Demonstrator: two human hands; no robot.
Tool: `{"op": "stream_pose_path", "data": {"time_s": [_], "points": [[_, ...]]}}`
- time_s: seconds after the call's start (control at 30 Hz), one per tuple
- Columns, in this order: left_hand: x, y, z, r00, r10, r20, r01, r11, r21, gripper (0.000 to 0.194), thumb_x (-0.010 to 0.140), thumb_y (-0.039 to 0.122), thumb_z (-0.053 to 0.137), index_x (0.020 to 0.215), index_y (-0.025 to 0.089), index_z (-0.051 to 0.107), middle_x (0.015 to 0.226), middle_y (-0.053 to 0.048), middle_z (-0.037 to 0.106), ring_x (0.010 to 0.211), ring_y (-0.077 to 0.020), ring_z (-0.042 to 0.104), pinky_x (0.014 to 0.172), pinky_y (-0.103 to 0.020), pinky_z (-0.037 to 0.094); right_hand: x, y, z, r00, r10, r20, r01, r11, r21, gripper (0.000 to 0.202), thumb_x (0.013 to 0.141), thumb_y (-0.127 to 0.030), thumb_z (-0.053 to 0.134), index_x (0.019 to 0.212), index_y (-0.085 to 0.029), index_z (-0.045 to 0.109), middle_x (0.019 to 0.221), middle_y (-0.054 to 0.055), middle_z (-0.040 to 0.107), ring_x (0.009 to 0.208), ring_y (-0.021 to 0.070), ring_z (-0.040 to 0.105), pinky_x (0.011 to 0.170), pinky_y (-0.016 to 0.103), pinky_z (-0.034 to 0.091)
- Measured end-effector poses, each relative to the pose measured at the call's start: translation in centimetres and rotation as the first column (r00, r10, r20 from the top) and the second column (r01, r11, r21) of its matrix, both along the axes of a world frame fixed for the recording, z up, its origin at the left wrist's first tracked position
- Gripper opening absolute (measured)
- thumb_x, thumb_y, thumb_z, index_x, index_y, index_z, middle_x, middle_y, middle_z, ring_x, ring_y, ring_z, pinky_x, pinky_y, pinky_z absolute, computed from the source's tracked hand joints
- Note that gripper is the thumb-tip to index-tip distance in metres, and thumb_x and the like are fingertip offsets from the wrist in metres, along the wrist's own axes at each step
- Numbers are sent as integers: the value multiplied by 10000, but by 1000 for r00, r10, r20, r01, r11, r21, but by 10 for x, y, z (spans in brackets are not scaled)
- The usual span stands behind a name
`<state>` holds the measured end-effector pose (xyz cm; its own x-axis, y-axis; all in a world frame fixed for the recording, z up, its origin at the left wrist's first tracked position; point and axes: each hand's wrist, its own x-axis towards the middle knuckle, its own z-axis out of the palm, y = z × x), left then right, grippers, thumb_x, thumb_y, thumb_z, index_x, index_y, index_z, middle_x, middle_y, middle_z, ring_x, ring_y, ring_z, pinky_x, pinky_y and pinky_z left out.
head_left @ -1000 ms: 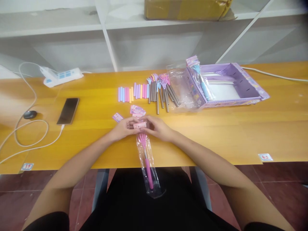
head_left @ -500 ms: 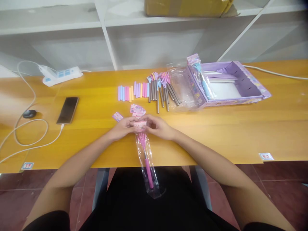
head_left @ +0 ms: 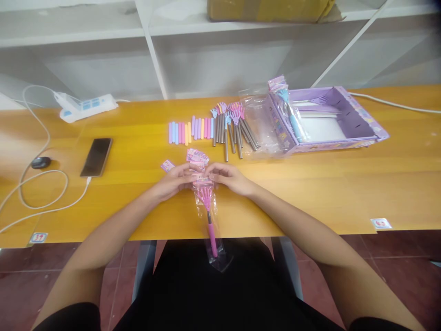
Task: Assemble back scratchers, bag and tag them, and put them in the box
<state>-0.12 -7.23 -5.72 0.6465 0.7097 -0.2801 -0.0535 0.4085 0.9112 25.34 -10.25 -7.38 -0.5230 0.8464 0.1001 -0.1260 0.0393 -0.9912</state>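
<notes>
A clear plastic bag [head_left: 223, 263] holds a pink hand-shaped scratcher [head_left: 211, 232] and hangs over the table's front edge. At its top is a pink card header [head_left: 203, 180]. My left hand [head_left: 176, 180] pinches the header's left side, and my right hand [head_left: 231, 178] pinches the right side. Just beyond my fingers lie several printed cards [head_left: 197, 156], with one more card [head_left: 167, 165] to the left. Farther back are rows of coloured tubes [head_left: 202, 128] and a group of metal-rod scratchers [head_left: 235, 131] with coloured hand-shaped heads.
A purple open box [head_left: 372, 120] stands at the back right, with a bagged blue scratcher [head_left: 292, 120] across its left side. Clear bags [head_left: 257, 124] lie beside it. At left are a phone [head_left: 96, 157], a black mouse [head_left: 41, 162], white cables and a power strip [head_left: 88, 108].
The bagged pink scratcher has shifted up, away from my body, and its lower end has risen. Both hands have moved slightly at the header, my left hand a little leftward.
</notes>
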Motion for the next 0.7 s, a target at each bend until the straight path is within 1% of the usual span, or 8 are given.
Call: {"op": "stream_pose_path", "data": {"time_s": [0.17, 0.23, 0.3, 0.33, 0.4, 0.5, 0.57, 0.7], "points": [[0, -1, -1, 1000, -19, 15, 20, 999, -26, 374, 876, 347, 891, 1171, 195, 717, 1004, -71, 800, 881, -190, 784, 764, -285, 631, 0, 1, -1, 999, 25, -31, -27, 998, -64, 307, 1003, -466, 746, 1107, -193, 651, 856, -32, 673, 655, 93, 649, 655, 249, 570], [0, -1, 0, 1000, -17, 18, 17, 1000, -12, 381, 872, 358, 893, 1161, 195, 705, 1022, -74, 801, 880, -198, 787, 751, -291, 640, 0, 0, -1, 997, 15, -71, -27, 986, -167, 373, 995, -500, 752, 1165, -219, 576, 808, -50, 672, 623, 104, 661, 572, 229, 564], [0, -1, 1, 1000, -1, 15, 1, 1000, 7, 378, 868, 363, 893, 1144, 198, 694, 1031, -71, 799, 869, -196, 787, 726, -278, 636, 2, -2, 2, 996, 40, -79, -63, 952, -301, 454, 996, -554, 733, 1231, -242, 500, 781, -61, 670, 585, 121, 675, 450, 200, 509], [1, -1, 1, 1000, 7, 14, -7, 1000, 18, 376, 866, 364, 892, 1136, 198, 689, 1020, -67, 798, 856, -191, 785, 711, -266, 630, 3, -3, 4, 994, 83, -69, -103, 929, -356, 493, 992, -576, 729, 1259, -244, 481, 794, -58, 678, 569, 123, 679, 400, 185, 470], [1, 0, 1, 1000, 16, 16, -16, 999, 35, 382, 860, 367, 890, 1132, 198, 682, 979, -56, 791, 827, -183, 775, 692, -253, 619, 4, -6, 11, 969, 244, -26, -232, 877, -421, 541, 968, -579, 760, 1283, -224, 498, 857, -30, 709, 542, 107, 673, 355, 168, 425], [0, 1, 0, 1000, 6, 23, -7, 999, 47, 396, 850, 369, 888, 1142, 199, 682, 925, -37, 773, 781, -168, 753, 674, -243, 603, 3, -9, 22, 860, 504, 78, -423, 790, -444, 489, 921, -506, 837, 1191, -167, 610, 832, -11, 728, 513, 75, 641, 377, 154, 448], [-1, 2, -2, 1000, 0, 24, -2, 999, 50, 393, 843, 360, 889, 1143, 204, 688, 923, -29, 766, 765, -155, 738, 663, -229, 588, 0, -11, 25, 815, 567, 123, -465, 765, -445, 424, 911, -487, 847, 1079, -147, 657, 758, -19, 716, 505, 69, 627, 398, 151, 465], [-3, 3, -3, 1000, -7, 11, 6, 999, 49, 397, 839, 347, 889, 1158, 207, 698, 934, -26, 761, 750, -143, 721, 665, -226, 586, -6, -15, 23, 811, 570, 131, -476, 773, -420, 384, 920, -492, 822, 957, -139, 677, 734, -7, 717, 555, 85, 650, 433, 164, 487]]}}
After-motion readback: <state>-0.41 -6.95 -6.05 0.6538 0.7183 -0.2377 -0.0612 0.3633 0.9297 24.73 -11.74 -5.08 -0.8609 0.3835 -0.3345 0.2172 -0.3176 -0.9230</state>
